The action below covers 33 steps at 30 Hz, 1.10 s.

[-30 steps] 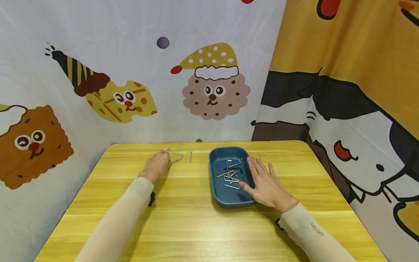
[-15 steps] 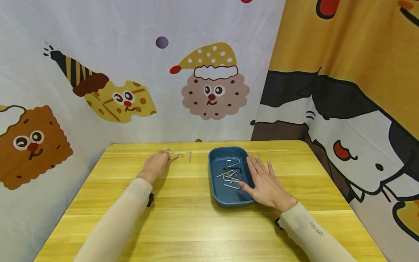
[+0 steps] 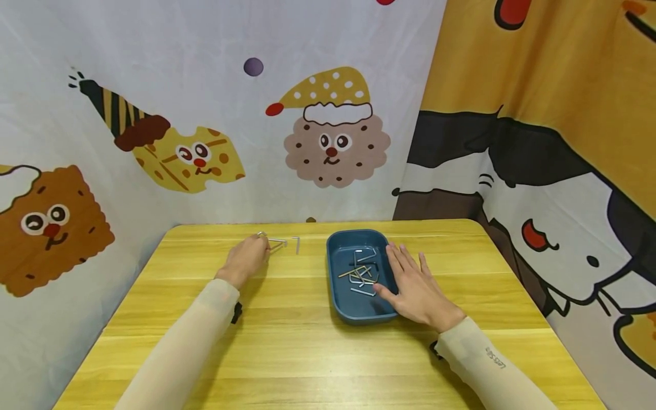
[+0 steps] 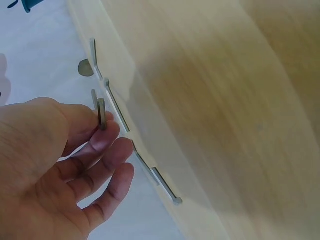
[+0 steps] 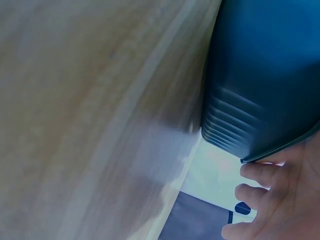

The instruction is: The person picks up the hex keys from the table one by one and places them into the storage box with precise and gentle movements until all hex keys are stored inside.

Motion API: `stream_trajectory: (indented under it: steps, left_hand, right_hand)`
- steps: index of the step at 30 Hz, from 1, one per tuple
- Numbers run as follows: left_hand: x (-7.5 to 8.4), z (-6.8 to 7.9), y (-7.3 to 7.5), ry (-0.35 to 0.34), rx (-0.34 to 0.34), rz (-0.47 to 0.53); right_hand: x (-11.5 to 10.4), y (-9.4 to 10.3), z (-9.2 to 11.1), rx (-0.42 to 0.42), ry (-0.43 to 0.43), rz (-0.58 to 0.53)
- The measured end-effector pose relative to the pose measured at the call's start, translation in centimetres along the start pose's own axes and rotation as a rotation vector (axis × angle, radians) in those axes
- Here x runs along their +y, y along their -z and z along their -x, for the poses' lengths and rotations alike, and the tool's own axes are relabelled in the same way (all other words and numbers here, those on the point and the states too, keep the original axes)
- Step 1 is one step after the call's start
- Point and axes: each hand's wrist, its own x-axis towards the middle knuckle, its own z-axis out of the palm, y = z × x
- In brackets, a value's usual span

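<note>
At the far left of the table, my left hand (image 3: pixel 245 259) pinches a small L-shaped hex key (image 4: pixel 102 115) between thumb and forefinger; its other fingers are loosely bent. Under and beside that hand, several silver hex keys (image 4: pixel 117 106) lie in a loose row along the table's far edge. One of them, a bent hex key (image 3: pixel 298 245), lies just right of the hand in the head view. My right hand (image 3: pixel 417 287) rests on the right rim of a dark blue tray (image 3: pixel 344 307), fingers extended. Inside the tray is a small pile of silver, brass-coloured and dark hex keys (image 3: pixel 363 276).
The wooden table (image 3: pixel 287 353) has its far edge against a printed cloth wall (image 3: pixel 205 68). A patterned curtain (image 3: pixel 553 171) hangs along the right side. Bare tabletop lies between the left hand and the tray.
The hex key in my left fingers has swung slightly, away and back, while the hand stays nearly in place. The right hand and tray have not moved.
</note>
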Motion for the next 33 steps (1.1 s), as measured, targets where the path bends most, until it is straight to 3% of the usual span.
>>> stream_trajectory:
  steps: [22,33]
  left_hand:
    - [1.8,0.1,0.0,-0.051,0.056,0.007]
    - [3.3,0.0,-0.1,-0.145,0.158,-0.149]
  right_hand:
    - [0.0,-0.1,-0.1,-0.007,-0.007,0.010]
    - [0.1,-0.1,0.0,-0.007,-0.009,0.013]
